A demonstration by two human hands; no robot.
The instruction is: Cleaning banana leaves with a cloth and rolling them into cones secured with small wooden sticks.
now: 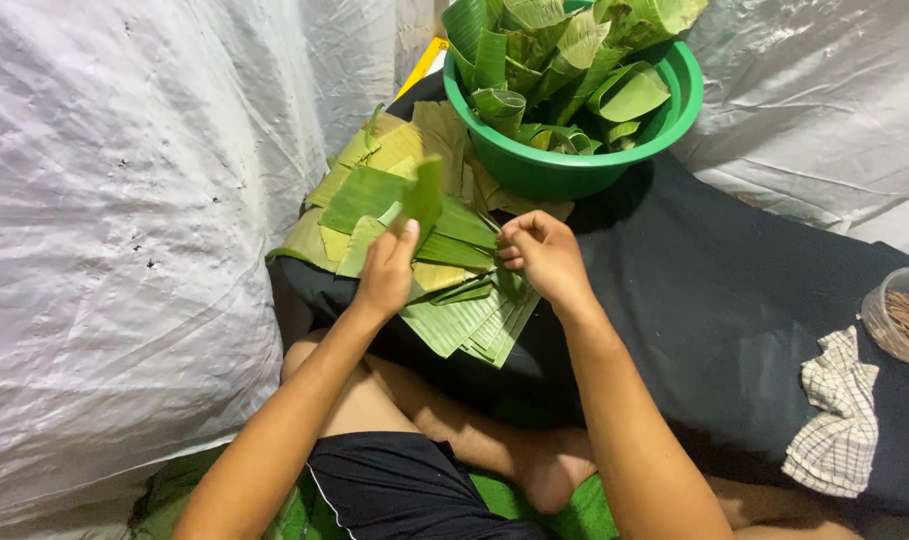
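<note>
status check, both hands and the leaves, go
Left hand lifting a leaf piece off the leaf stack. Right hand pinched shut beside it. Green bowl close behind.

Both arms are bare, sleeveless to the fingers (407, 238). Well below the fingers, black shorts (395, 485) with a thin white side stripe.

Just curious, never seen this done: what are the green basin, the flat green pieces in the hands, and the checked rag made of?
Green basin: looks like moulded plastic, smooth with a slight sheen. Flat pieces: apparently cut banana-type leaves, given the fine parallel ribs; some are yellowing. Checked rag: woven cloth, soft and crumpled.
</note>
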